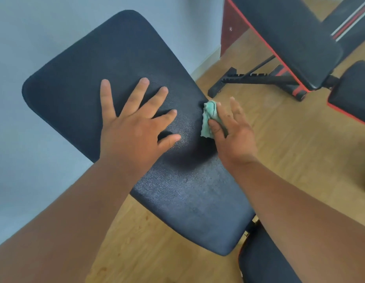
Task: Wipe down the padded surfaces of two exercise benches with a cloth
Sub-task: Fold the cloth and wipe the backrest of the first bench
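Observation:
A dark padded backrest (pixel 81 78) of the near bench fills the middle of the head view, tilted up toward the wall. My left hand (pixel 134 123) lies flat on the pad with its fingers spread. At the pad's right edge my right hand (pixel 232 131) holds a small crumpled green cloth (pixel 209 115) between thumb and fingers and presses it against the side of the pad. The second bench (pixel 287 37), black with red trim, stands at the upper right.
The near bench's seat pad (pixel 261 256) shows at the bottom right. Light wooden floor (pixel 290 139) lies between the two benches. A pale wall (pixel 24 37) stands behind the backrest. The second bench's black metal frame (pixel 249 78) rests on the floor.

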